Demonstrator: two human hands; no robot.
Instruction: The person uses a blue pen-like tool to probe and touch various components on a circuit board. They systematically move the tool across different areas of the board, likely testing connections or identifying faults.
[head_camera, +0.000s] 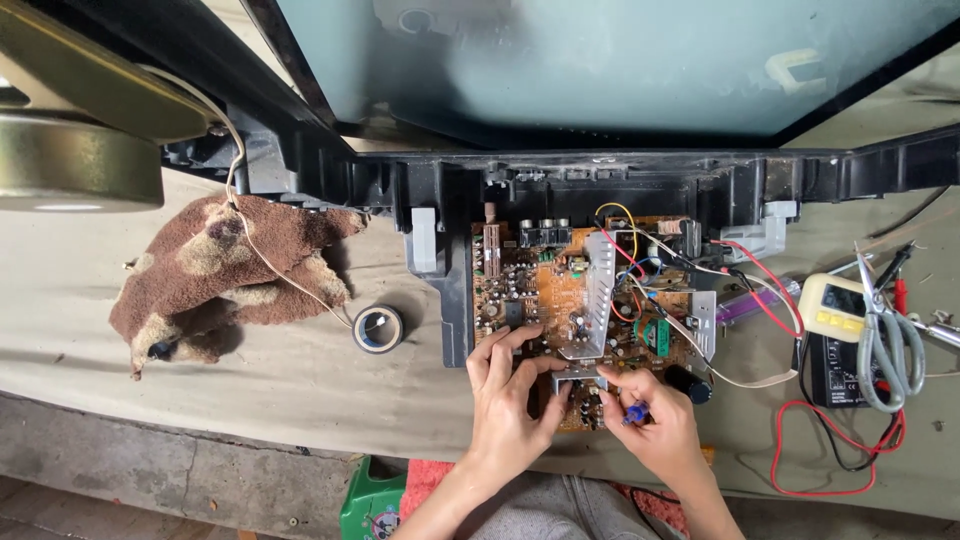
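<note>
The circuit board (560, 300) looks like matt orange-brown laminate, with a dull grey sheet-metal heat sink (597, 290) standing on it. Far off, the screen glass (600, 60) is smooth and glossy in a black plastic frame (440, 180). Left lies a rough brown cloth (220, 270) beside shiny black tape (378, 328); right, steel scissors (885, 340).

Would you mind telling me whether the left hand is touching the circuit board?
Touching. The head view shows the left hand lying flat on the orange circuit board, its fingers spread over the components at the near edge.
</note>
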